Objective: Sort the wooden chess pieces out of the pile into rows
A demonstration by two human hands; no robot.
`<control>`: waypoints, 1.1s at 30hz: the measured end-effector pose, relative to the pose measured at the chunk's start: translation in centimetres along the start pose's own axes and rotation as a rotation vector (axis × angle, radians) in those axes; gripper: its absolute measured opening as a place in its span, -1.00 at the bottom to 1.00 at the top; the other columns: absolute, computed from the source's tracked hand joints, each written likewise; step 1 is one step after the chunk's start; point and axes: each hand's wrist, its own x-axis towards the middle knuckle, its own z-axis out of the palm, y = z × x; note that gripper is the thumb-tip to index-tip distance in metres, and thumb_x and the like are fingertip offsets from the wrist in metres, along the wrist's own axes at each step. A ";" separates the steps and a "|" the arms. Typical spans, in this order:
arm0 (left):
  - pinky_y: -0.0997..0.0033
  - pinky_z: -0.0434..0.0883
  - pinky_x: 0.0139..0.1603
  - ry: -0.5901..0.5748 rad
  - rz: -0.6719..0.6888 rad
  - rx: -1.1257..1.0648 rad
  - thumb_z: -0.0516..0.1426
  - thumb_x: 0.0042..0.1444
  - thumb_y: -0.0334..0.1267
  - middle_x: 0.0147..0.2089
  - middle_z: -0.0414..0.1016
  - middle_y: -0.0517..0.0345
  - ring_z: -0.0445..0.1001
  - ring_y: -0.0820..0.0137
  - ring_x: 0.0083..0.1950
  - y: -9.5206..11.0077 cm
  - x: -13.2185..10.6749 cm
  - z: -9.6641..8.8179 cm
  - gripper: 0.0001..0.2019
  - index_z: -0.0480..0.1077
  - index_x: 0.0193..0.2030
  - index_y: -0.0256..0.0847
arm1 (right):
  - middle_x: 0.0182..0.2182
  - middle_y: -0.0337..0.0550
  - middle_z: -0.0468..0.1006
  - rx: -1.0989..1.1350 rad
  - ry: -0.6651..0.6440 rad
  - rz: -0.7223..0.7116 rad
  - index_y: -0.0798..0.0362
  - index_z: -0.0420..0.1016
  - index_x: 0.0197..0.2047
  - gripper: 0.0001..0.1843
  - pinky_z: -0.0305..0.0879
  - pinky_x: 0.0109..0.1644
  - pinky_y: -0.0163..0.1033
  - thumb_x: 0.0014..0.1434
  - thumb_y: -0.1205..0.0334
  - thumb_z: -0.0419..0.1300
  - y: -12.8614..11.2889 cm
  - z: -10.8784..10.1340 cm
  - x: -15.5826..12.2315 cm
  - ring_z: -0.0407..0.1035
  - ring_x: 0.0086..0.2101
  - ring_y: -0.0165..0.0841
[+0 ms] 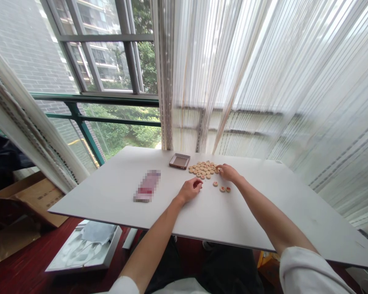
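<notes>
head view: left hand (pixel 190 190) curled, right hand (pixel 229 172) outstretched at discs (pixel 203 168), both grasps unclear

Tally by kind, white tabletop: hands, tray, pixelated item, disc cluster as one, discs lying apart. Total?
Left hand and right hand: 2
Tray: 1
Pixelated item: 1
Disc cluster: 1 (pieces too small to count)
Discs lying apart: 3
Total: 8

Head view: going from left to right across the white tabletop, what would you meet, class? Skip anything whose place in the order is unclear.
Pixelated item, shallow open box, cluster of round pieces, right hand.
</notes>
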 end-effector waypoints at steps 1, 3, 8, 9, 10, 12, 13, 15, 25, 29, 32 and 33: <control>0.46 0.44 -0.30 0.002 -0.001 0.000 0.07 0.19 -0.15 -0.31 0.58 0.13 0.51 0.44 -0.39 0.0 0.0 0.0 -0.78 0.46 -0.16 -0.20 | -0.01 0.01 0.45 0.003 0.003 -0.006 -0.06 0.44 0.12 -0.64 0.25 -0.04 -0.22 0.27 0.25 0.08 0.0 0.0 0.0 0.40 -0.08 -0.20; 0.46 0.45 -0.31 0.004 -0.002 -0.002 0.07 0.19 -0.15 -0.31 0.58 0.13 0.52 0.44 -0.39 0.0 0.0 0.1 -0.78 0.46 -0.16 -0.20 | -0.05 0.01 0.48 0.015 0.007 -0.015 -0.02 0.47 0.06 -0.68 0.26 -0.08 -0.22 0.27 0.23 0.10 0.1 -0.1 0.0 0.41 -0.12 -0.20; 0.45 0.45 -0.29 0.018 -0.004 0.008 0.07 0.19 -0.15 -0.32 0.58 0.13 0.52 0.43 -0.37 -0.1 0.1 0.2 -0.78 0.46 -0.16 -0.20 | -0.11 0.00 0.53 0.091 0.048 -0.032 0.00 0.51 -0.01 -0.73 0.26 -0.06 -0.19 0.26 0.27 0.10 0.3 -0.3 -0.3 0.42 -0.14 -0.20; 0.45 0.45 -0.29 0.018 -0.005 0.008 0.07 0.19 -0.15 -0.32 0.58 0.13 0.52 0.43 -0.38 -0.1 0.1 0.2 -0.78 0.46 -0.16 -0.20 | -0.10 -0.01 0.53 0.118 0.063 -0.036 -0.01 0.52 -0.01 -0.73 0.25 -0.03 -0.19 0.25 0.27 0.11 0.3 -0.2 -0.4 0.41 -0.12 -0.20; 0.45 0.45 -0.29 0.016 -0.005 0.007 0.07 0.19 -0.15 -0.32 0.58 0.13 0.52 0.43 -0.38 -0.1 0.1 0.2 -0.78 0.46 -0.16 -0.20 | -0.10 -0.01 0.53 0.149 0.078 -0.040 -0.02 0.53 -0.01 -0.73 0.25 -0.01 -0.18 0.24 0.28 0.12 0.3 -0.1 -0.4 0.40 -0.10 -0.20; 0.45 0.45 -0.29 0.018 -0.004 0.006 0.07 0.19 -0.15 -0.32 0.58 0.12 0.53 0.43 -0.38 -0.1 0.0 0.1 -0.78 0.46 -0.17 -0.20 | -0.09 -0.03 0.53 0.229 0.107 -0.045 -0.04 0.54 -0.02 -0.72 0.24 0.03 -0.18 0.23 0.28 0.14 0.0 0.0 -0.4 0.40 -0.08 -0.20; 0.45 0.45 -0.29 0.019 -0.003 0.007 0.07 0.19 -0.15 -0.32 0.58 0.12 0.53 0.43 -0.37 0.0 0.0 0.1 -0.78 0.46 -0.17 -0.20 | -0.09 -0.04 0.53 0.276 0.124 -0.043 -0.05 0.54 -0.01 -0.71 0.25 0.03 -0.18 0.23 0.28 0.14 -0.1 0.1 -0.4 0.40 -0.08 -0.21; 0.45 0.45 -0.29 0.016 -0.004 0.010 0.07 0.19 -0.15 -0.32 0.58 0.12 0.52 0.43 -0.38 0.0 0.0 0.1 -0.78 0.46 -0.17 -0.20 | -0.08 -0.04 0.52 0.381 0.163 -0.025 -0.04 0.51 0.04 -0.69 0.28 0.02 -0.18 0.25 0.23 0.12 -0.3 0.1 -0.3 0.42 -0.09 -0.23; 0.44 0.46 -0.27 0.017 -0.006 0.000 0.07 0.18 -0.15 -0.32 0.57 0.13 0.52 0.42 -0.35 0.3 -0.1 0.1 -0.78 0.46 -0.17 -0.20 | -0.03 -0.01 0.56 1.141 0.096 -0.053 0.01 0.40 0.12 -0.54 0.45 -0.01 -0.20 0.22 0.00 0.17 -1.8 -2.5 -2.7 0.47 -0.02 -0.23; 0.43 0.46 -0.24 0.026 -0.002 0.007 0.08 0.18 -0.15 -0.33 0.57 0.13 0.52 0.42 -0.35 0.4 -0.1 0.1 -0.79 0.46 -0.19 -0.19 | -0.06 -0.03 0.57 1.415 0.011 -0.093 -0.01 0.46 0.03 -0.57 0.42 0.10 -0.10 0.10 0.05 0.31 -3.9 -2.6 -5.6 0.44 0.02 -0.19; 0.44 0.47 -0.27 0.020 -0.003 -0.013 0.08 0.18 -0.13 -0.33 0.57 0.12 0.53 0.42 -0.36 0.4 -0.1 0.1 -0.77 0.46 -0.17 -0.20 | -0.04 -0.06 0.56 1.506 -0.013 -0.125 -0.02 0.46 0.00 -0.57 0.38 0.15 -0.06 0.07 0.04 0.35 -5.7 -2.1 -7.9 0.45 0.01 -0.19; 0.44 0.47 -0.28 0.017 0.000 -0.024 0.08 0.19 -0.12 -0.32 0.57 0.12 0.53 0.42 -0.36 0.4 -0.1 0.1 -0.77 0.46 -0.16 -0.20 | -0.05 -0.07 0.56 1.530 -0.021 -0.135 -0.02 0.46 -0.01 -0.57 0.37 0.15 -0.05 0.08 0.03 0.34 -6.3 -1.7 -8.6 0.46 0.01 -0.19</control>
